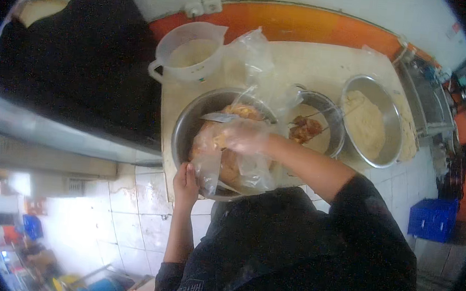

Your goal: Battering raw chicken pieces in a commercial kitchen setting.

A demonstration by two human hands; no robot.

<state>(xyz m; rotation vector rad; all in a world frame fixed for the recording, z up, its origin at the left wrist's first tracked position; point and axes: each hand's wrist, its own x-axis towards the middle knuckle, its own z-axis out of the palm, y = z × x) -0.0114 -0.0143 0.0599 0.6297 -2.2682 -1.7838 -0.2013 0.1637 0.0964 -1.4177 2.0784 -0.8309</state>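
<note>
A large metal bowl (pixel 179 128) stands on the table in front of me, with a clear plastic bag (pixel 208 170) lining part of it. Orange-yellow coated raw meat (pixel 231 168) lies in the bag. My left hand (pixel 185 186) is at the bowl's near left rim, its thumb and fingers closed on the bag's edge. Inside the bowl, over the meat, is my right hand (pixel 245 137), wrapped in thin clear plastic. Its fingers are blurred against a yellowish piece, so its grip is unclear. A pale flat piece (pixel 219 117) lies just beyond the fingers.
Right of the bowl, a smaller metal bowl (pixel 338 140) holds pale liquid and a reddish-brown piece of meat (pixel 305 129). Farther right, an oval-looking metal bowl (pixel 397 130) contains pale flour-like powder (pixel 365 126). A translucent measuring jug (pixel 191 52) and crumpled plastic bag (pixel 257 58) stand behind.
</note>
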